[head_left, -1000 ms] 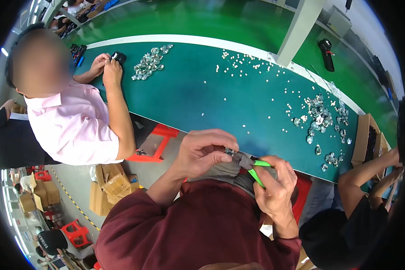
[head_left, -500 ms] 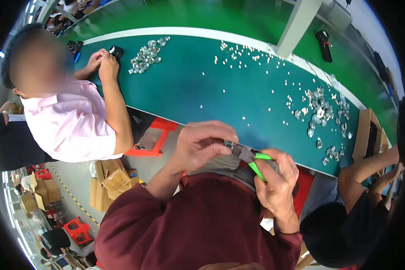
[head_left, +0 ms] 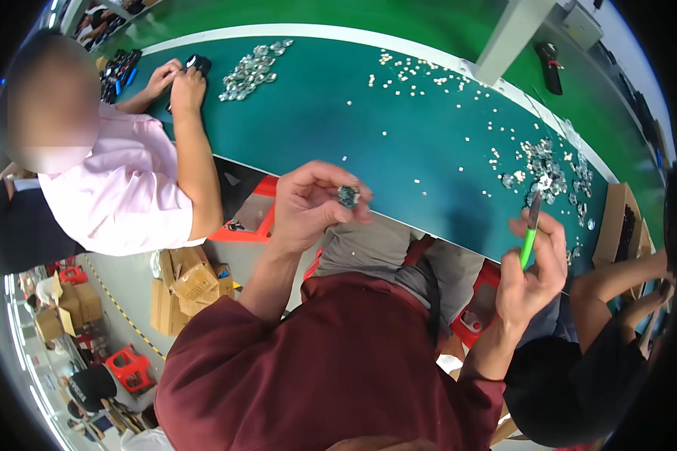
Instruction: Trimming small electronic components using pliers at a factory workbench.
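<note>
Between the thumb and fingertips of my left hand [head_left: 302, 204] is a small round shiny piece [head_left: 347, 197], dark greenish in the middle, held just off the table's near edge. My right hand [head_left: 536, 279] is closed round green-handled cutting pliers [head_left: 529, 244], with their metal jaws pointing away from me. Beyond the jaws, a pile of clear, silvery round pieces [head_left: 543, 169] lies on the green table [head_left: 301, 113]. Part of the pliers is hidden by my fingers.
Small white bits [head_left: 421, 81] are scattered over the far side of the table. At the left, a person [head_left: 128, 180] in a pink shirt handles a black item near another heap of shiny pieces [head_left: 250, 71]. A cardboard box [head_left: 615, 225] and another person's arm [head_left: 617, 279] are at the right.
My right hand has moved away to the right with the pliers, whose jaws were at the piece before. My left hand has shifted slightly left and up, still holding the piece.
</note>
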### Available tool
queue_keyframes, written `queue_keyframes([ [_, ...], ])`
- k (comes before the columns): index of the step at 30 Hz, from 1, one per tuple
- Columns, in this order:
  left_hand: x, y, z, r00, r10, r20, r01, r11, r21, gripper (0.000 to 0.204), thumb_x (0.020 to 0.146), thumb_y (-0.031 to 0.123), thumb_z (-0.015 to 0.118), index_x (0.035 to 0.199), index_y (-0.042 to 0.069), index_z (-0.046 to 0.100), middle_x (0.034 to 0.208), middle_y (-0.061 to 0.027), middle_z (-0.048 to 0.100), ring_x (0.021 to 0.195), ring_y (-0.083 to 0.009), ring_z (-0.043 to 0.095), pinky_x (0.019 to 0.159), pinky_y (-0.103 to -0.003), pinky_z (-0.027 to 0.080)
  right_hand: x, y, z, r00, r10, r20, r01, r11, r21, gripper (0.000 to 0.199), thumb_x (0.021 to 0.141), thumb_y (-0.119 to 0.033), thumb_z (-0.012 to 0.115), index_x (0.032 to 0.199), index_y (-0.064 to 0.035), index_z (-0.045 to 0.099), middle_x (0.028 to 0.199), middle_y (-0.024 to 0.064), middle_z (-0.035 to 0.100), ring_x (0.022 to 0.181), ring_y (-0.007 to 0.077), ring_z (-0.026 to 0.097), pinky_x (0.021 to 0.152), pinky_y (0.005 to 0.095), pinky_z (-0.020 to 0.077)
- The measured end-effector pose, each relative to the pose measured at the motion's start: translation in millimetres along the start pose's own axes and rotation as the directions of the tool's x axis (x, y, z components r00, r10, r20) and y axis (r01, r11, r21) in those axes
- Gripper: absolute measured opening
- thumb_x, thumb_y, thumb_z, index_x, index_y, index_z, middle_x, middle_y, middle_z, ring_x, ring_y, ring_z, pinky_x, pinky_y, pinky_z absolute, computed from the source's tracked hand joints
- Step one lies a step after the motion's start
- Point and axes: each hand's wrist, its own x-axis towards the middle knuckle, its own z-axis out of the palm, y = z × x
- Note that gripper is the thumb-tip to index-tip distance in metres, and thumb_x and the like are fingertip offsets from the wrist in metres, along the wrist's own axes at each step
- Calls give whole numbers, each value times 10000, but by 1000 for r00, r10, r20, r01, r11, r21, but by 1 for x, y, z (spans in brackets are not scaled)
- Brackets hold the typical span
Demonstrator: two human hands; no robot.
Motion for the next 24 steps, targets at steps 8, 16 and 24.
queue_keyframes([
  [8,-1,4,9,994,-23,-106,24,1000,12,469,829,259,829,1111,-30,591,984,-239,710,776,-305,737,642,-435,663,-4,54,39,996,20,88,-10,994,-113,359,675,86,599,998,13,737,1059,141,667,899,294,673,790,359,532],
  [16,3,5,10,986,-37,-163,40,999,20,448,854,278,813,1091,-30,590,965,-250,708,741,-307,732,620,-437,657,-11,87,57,997,-75,36,83,951,-298,374,665,87,631,1018,6,725,1100,150,674,890,342,674,773,404,543],
  [24,21,3,-10,963,9,-268,54,972,227,277,905,-35,704,1164,-30,606,1094,-188,702,915,-207,706,776,-346,615,-15,89,57,993,-109,50,120,910,-398,389,656,61,653,1035,2,717,1163,164,655,940,374,645,800,449,518],
])
